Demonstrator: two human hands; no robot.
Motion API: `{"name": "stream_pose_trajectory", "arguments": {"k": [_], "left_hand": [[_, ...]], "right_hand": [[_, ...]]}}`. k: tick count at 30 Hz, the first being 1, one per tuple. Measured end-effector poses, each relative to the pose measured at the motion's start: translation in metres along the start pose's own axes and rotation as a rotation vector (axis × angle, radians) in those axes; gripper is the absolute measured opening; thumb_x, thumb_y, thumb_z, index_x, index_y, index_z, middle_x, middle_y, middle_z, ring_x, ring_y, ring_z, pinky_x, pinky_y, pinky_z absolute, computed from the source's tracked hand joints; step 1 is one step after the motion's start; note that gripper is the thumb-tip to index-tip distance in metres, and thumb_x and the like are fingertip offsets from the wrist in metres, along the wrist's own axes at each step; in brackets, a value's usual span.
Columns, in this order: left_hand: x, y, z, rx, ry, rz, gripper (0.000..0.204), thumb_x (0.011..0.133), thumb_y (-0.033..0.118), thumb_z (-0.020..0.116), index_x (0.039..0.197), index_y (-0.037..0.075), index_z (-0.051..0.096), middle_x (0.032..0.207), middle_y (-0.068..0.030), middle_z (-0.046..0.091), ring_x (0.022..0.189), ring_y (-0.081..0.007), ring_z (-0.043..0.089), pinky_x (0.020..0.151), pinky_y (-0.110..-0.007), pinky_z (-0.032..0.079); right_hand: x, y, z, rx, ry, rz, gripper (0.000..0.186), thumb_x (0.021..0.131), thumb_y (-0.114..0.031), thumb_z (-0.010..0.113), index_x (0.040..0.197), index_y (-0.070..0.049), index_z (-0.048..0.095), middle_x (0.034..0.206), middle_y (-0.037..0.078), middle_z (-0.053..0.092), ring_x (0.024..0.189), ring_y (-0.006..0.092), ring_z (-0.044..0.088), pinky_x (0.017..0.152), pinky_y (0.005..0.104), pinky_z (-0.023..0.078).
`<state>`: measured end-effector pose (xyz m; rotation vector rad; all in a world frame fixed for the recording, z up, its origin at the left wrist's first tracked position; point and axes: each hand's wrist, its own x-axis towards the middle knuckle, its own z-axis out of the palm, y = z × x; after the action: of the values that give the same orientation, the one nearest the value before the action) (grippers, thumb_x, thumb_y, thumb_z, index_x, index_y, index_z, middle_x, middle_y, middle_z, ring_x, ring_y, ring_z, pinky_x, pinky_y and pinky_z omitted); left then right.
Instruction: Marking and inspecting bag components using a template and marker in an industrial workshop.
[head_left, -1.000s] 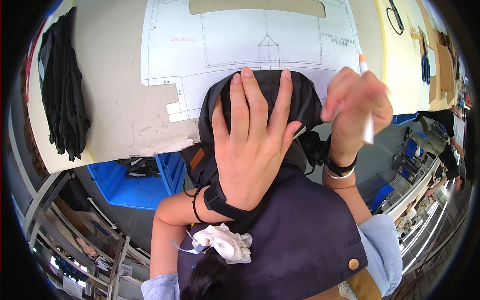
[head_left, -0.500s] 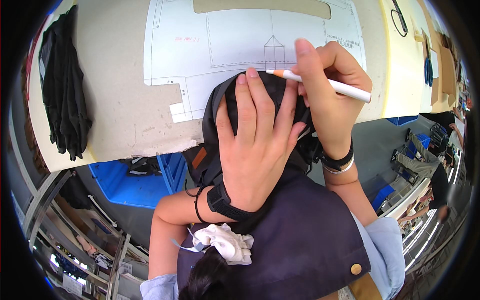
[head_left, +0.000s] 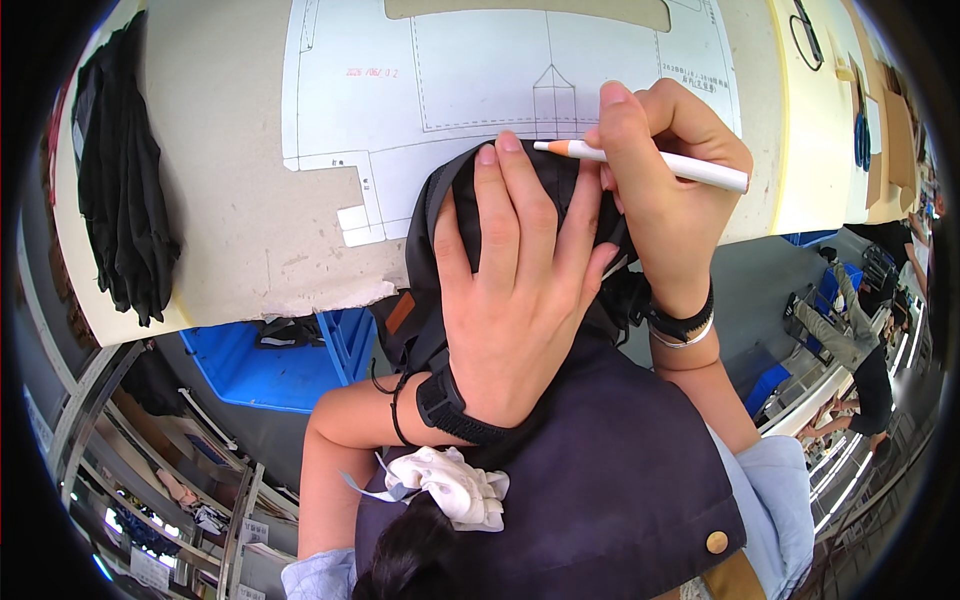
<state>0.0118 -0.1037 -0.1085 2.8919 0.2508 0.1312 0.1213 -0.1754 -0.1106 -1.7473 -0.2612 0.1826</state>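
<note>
My left hand [head_left: 515,290] lies flat with fingers spread on a piece of black fabric [head_left: 428,270], pressing it at the table's near edge. Between the thumb and fingers of my right hand [head_left: 680,190] is a white marking pencil [head_left: 705,171] with an orange collar near its pale tip. That tip points left, just beyond the fabric's upper edge and close to my left fingertips. Under the fabric's far end lies a white paper pattern [head_left: 350,110] with drawn solid and dashed lines and a cut-out slot. My left palm hides part of the fabric.
A bundle of black cloth [head_left: 120,170] lies at the table's left. Blue bins [head_left: 265,375] stand below the near edge. Eyeglasses [head_left: 806,38] and brown card pieces [head_left: 898,150] lie at the right. Another person [head_left: 868,385] is in the far right background, and metal racks [head_left: 60,340] stand at left.
Both hands keep nearly the same pose; the right hand and pencil sit very slightly farther right in the picture. The person in the background has shifted posture.
</note>
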Motion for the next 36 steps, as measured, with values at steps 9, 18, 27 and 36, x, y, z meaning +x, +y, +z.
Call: {"name": "stream_pose_trajectory", "arguments": {"k": [9, 18, 27, 36], "left_hand": [[0.0003, 0.0004, -0.0009, 0.02, -0.016, 0.001, 0.055, 0.082, 0.036, 0.068, 0.133, 0.017, 0.058, 0.141, -0.0256, 0.041, 0.128, -0.038, 0.041, 0.103, -0.05, 0.039], [0.0005, 0.0003, -0.0011, 0.043, -0.029, -0.001, 0.058, 0.085, 0.037, 0.065, 0.139, 0.021, 0.054, 0.141, -0.026, 0.04, 0.128, -0.0376, 0.041, 0.104, -0.05, 0.038], [0.0007, 0.0016, -0.0006, 0.035, -0.033, 0.004, 0.056, 0.084, 0.036, 0.066, 0.137, 0.021, 0.056, 0.142, -0.0263, 0.039, 0.129, -0.038, 0.04, 0.104, -0.05, 0.039], [0.0004, 0.0018, 0.0001, 0.034, -0.029, 0.004, 0.056, 0.083, 0.035, 0.067, 0.137, 0.021, 0.056, 0.142, -0.0265, 0.039, 0.128, -0.0383, 0.04, 0.104, -0.05, 0.039]], "right_hand": [[0.0004, 0.0023, 0.0005, 0.052, 0.036, -0.024, 0.029, 0.089, -0.012, 0.071, 0.066, -0.002, 0.056, 0.06, -0.003, 0.057, 0.054, 0.0001, 0.044, 0.047, 0.0189, 0.035], [0.0003, 0.0025, -0.0062, 0.222, 0.099, -0.107, 0.031, 0.092, -0.017, 0.069, 0.068, -0.002, 0.056, 0.065, 0.0, 0.059, 0.057, 0.0019, 0.05, 0.051, 0.0181, 0.04], [0.0012, 0.0013, -0.0056, 0.011, 0.112, -0.021, 0.032, 0.086, -0.003, 0.068, 0.059, -0.002, 0.051, 0.054, -0.001, 0.055, 0.051, 0.0028, 0.052, 0.047, 0.019, 0.041], [0.0021, 0.0016, -0.0041, 0.003, 0.133, 0.0, 0.031, 0.085, -0.003, 0.067, 0.058, -0.001, 0.051, 0.053, -0.001, 0.054, 0.051, 0.0035, 0.053, 0.047, 0.0198, 0.041]]}}
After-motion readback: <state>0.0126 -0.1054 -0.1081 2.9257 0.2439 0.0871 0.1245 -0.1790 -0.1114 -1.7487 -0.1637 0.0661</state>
